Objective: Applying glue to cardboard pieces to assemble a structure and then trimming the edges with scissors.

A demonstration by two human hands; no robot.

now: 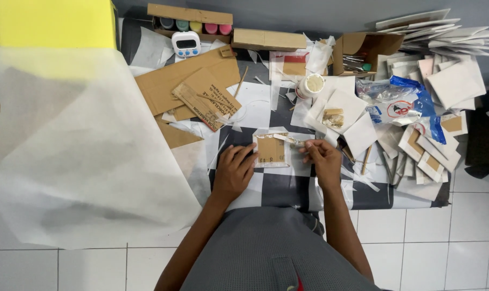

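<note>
A small square of brown cardboard wrapped in white paper [271,150] lies on a black-and-white checkered mat [276,188]. My left hand [234,171] lies flat on the mat and presses the square's left edge. My right hand [321,158] pinches a thin stick or brush [290,140] whose tip rests across the top of the square. A white glue pot [311,84] stands open behind the square.
A large white tissue sheet [77,156] covers the left. Brown cardboard pieces [193,89], a white timer [186,43], a box of paint bottles [193,24] and a small open carton [363,51] sit behind. Stacks of white-wrapped squares [427,70] and a plastic bag [406,105] fill the right.
</note>
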